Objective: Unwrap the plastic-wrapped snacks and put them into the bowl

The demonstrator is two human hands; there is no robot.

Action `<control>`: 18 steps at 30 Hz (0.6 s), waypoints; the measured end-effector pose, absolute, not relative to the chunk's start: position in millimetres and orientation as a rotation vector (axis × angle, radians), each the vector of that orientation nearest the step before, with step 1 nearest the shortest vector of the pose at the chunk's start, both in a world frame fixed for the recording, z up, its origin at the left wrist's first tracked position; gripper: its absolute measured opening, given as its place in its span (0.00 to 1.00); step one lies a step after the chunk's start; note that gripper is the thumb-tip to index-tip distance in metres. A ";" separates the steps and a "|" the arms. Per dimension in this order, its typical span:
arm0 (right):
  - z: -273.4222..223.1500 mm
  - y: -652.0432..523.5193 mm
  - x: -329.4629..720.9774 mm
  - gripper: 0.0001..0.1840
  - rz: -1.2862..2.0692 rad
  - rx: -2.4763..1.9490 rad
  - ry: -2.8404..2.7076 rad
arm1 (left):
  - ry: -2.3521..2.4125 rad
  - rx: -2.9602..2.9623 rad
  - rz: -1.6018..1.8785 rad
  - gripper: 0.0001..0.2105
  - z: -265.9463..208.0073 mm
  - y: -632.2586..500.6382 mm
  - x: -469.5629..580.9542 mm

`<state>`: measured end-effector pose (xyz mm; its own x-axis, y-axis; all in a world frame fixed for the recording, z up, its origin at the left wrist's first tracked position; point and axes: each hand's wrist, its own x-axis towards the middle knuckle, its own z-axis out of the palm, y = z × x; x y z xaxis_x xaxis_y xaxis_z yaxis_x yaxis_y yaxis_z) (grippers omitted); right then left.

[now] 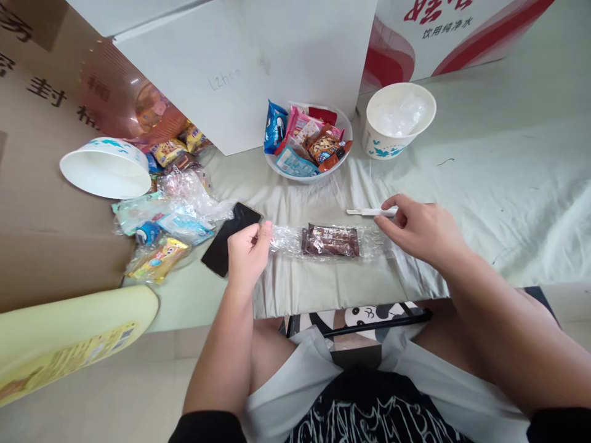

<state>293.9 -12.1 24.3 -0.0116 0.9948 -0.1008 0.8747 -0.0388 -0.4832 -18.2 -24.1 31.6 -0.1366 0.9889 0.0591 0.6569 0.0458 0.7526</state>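
A brown-wrapped snack bar (pixel 330 240) lies on the cloth inside a sleeve of clear plastic film (pixel 286 239). My left hand (pixel 249 249) is closed on the film's left end. My right hand (pixel 418 227) pinches the rear end of a slim white craft knife (pixel 372 212), whose short pale tip points left, just above the snack bar. The right end of the film spreads out below my right fingers; I cannot tell whether they touch it. Partly behind my left hand lies a black phone (pixel 231 237).
At the back stand a clear bowl (pixel 305 178) of wrapped snacks and a paper tub (pixel 390 147) with crumpled plastic inside. Loose snack packets (pixel 159 258) and a tipped paper tub (pixel 106 172) are at left. Boxes (pixel 286 74) border the back; a brown carton (pixel 55 203) borders the left.
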 end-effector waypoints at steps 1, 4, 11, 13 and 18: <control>25.3 -12.2 293.6 0.14 0.627 -1.984 -1.962 | 1.837 1.642 0.917 0.20 31.2 -23.9 -18.0; 26.7 -12.6 294.1 0.14 0.682 -1.843 -1.977 | 1.794 1.626 0.954 0.18 29.4 -23.5 -17.5; 24.9 -15.9 291.0 0.10 0.766 -1.478 -2.039 | 1.723 1.606 0.978 0.15 27.7 -23.2 -16.1; 24.7 -16.8 288.6 0.11 0.696 -1.473 -2.003 | 1.737 1.600 1.006 0.17 26.4 -24.0 -16.3; 24.4 -17.9 285.3 0.10 0.569 -1.575 -1.904 | 1.694 1.555 1.034 0.21 18.5 -26.5 -19.2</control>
